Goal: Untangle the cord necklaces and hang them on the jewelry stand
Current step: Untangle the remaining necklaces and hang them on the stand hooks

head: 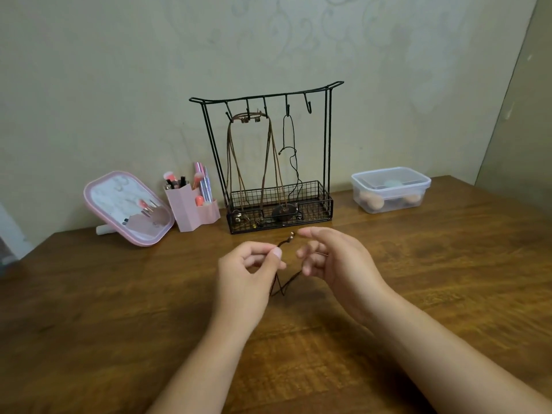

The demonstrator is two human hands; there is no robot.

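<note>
the dark cord necklace [283,279] hangs between both hands at frame centre. the left hand [248,270] has it in a pinching grip, while the right hand [328,258] hooks it with curled fingers. the jewelry stand [268,162] is straight beyond; its upper-right hook [309,106] looks free, desk [119,309] below.

Non-task items on wooden table [119,309]
Pink-framed mirror [128,208] tilted at left; pink brush holder [191,209] just beside it (brushes upright); lidded clear plastic container [390,189] at right, near the wall [119,85].
</note>
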